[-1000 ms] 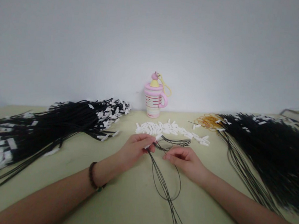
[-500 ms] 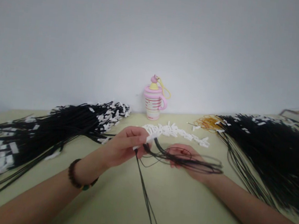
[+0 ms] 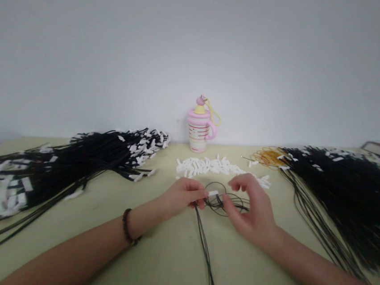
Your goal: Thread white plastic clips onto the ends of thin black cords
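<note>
My left hand (image 3: 183,198) pinches a small white tag (image 3: 212,193) together with a bunch of thin black cords (image 3: 205,247) at the middle of the yellow-green table (image 3: 164,265). The cords coil into small loops (image 3: 226,200) between my hands and trail toward me. My right hand (image 3: 252,209) hovers just right of the loops, its fingers curved and partly apart, its thumb touching the cords. A beaded bracelet (image 3: 127,226) circles my left wrist.
A scatter of loose white tags (image 3: 214,166) lies behind my hands. A big bundle of tagged black cords (image 3: 74,160) spreads on the left, another black bundle (image 3: 346,193) on the right. A pink cup (image 3: 200,125) stands by the wall; orange rubber bands (image 3: 267,155) lie beside it.
My left hand has come down from its raised position to the table with the cords. The wide loops have drawn into small coils. My right hand has risen and opened beside them.
</note>
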`<state>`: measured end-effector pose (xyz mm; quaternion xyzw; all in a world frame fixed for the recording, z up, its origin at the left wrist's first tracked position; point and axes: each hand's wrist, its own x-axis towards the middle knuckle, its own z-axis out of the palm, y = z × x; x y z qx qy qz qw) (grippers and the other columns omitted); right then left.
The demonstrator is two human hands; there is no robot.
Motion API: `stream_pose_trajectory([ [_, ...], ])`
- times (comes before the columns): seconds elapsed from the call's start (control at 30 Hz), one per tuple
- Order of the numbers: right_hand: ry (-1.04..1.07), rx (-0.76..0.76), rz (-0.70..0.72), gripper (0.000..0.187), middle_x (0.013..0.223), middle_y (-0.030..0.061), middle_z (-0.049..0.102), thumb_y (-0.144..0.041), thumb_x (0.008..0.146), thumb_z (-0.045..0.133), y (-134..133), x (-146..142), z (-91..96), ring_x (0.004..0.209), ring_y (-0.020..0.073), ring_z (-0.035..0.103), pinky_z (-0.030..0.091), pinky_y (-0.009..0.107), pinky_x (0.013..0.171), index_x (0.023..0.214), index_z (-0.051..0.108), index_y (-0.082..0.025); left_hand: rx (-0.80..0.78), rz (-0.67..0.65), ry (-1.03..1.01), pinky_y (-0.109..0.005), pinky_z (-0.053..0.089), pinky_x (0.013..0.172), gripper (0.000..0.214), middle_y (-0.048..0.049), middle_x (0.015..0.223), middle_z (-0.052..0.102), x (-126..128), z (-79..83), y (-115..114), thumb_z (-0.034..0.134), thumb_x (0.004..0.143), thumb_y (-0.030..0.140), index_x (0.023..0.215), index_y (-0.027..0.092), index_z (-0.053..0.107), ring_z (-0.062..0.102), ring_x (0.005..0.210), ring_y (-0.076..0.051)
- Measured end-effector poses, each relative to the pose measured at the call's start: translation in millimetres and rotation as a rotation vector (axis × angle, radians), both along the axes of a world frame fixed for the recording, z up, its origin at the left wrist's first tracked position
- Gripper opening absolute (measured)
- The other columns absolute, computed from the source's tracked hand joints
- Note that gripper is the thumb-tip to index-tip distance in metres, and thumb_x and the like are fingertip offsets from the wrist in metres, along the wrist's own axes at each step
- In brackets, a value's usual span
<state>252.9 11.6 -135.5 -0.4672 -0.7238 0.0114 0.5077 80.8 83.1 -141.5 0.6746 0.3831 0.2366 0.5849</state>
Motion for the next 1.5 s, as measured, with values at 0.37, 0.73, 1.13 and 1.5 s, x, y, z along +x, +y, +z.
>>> stream_pose_trajectory([
  [0.37,-0.215,-0.554,0.173,0.015,0.065,0.0007,0.052,-0.015,0.078,0.037,-16.9,-26.8,-17.8,0.059,0.0068,0.044,0.03,0.018,0.056,0.076,0.051,-0.014,0.012,-0.006,-0.037,-0.018,0.032,0.051,0.025,-0.0008,0.055,0.056,-1.3,-3.7,1.8,0.054,0.071,0.035,0.067,0.01,0.058,0.045,0.051,-0.007],
  [0.73,-0.005,-0.763,0.254,0.021,0.057,-0.0022,0.05,-0.033,0.075,0.049,-7.6,-30.1,-31.7,0.05,0.0039,0.037,0.024,0.014,0.047,0.071,0.057,-0.015,0.012,-0.008,-0.033,-0.019,0.032,0.05,0.025,-0.0012,0.057,0.056,-2.2,-4.1,2.0,0.054,0.072,0.035,0.068,0.011,0.058,0.046,0.052,-0.007],
  [1.13,-0.016,-0.767,0.24,0.02,0.054,-0.0024,0.044,-0.024,0.077,0.041,-10.0,-29.1,-25.3,0.05,0.004,0.035,0.023,0.014,0.047,0.064,0.05,-0.012,0.037,-0.019,-0.042,-0.019,0.031,0.05,0.026,-0.001,0.056,0.056,-0.8,-4.9,0.1,0.054,0.071,0.036,0.066,0.011,0.058,0.045,0.051,-0.007],
  [1.5,-0.046,-0.774,0.303,0.025,0.059,-0.0008,0.045,-0.027,0.081,0.037,-10.2,-25.7,-19.3,0.054,0.0049,0.038,0.028,0.015,0.051,0.07,0.053,-0.011,0.033,-0.033,-0.042,-0.019,0.031,0.05,0.026,-0.0016,0.057,0.056,-1.7,-6.4,1.5,0.054,0.072,0.037,0.068,0.011,0.058,0.045,0.052,-0.007],
])
